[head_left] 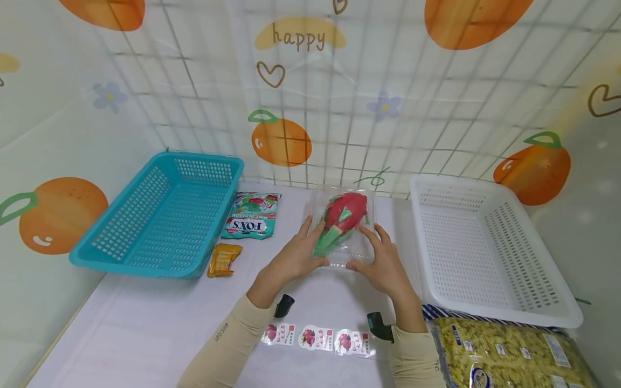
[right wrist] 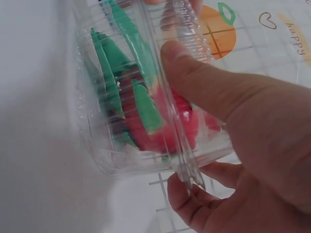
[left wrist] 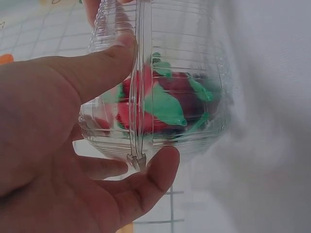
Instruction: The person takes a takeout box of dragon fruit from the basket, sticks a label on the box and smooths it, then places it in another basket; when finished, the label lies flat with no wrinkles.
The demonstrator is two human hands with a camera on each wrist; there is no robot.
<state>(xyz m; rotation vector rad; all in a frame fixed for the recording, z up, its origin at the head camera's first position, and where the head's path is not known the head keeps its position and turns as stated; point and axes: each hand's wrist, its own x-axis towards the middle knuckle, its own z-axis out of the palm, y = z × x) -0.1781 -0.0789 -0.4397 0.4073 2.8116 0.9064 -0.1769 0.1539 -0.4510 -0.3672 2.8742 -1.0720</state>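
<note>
A clear plastic clamshell box (head_left: 356, 253) with a red and green dragon fruit (head_left: 345, 211) inside is held between both hands. My left hand (head_left: 296, 256) grips its left side, the thumb at the near edge and the fingers along the wall. On the opposite side my right hand (head_left: 385, 264) grips it the same way. The lid is down over the fruit, and in both wrist views the rim seam (left wrist: 141, 97) runs between thumb and fingers. In the right wrist view the fruit's long green leaves (right wrist: 129, 43) show through the ribbed wall.
Dragon fruit stickers (head_left: 315, 338) lie in a row near the front. At left stand a turquoise basket (head_left: 150, 267), a FOX'S candy bag (head_left: 252, 215) and a small orange packet (head_left: 224, 260). On the right are a white basket (head_left: 495, 310) and a bag of pasta (head_left: 514, 350).
</note>
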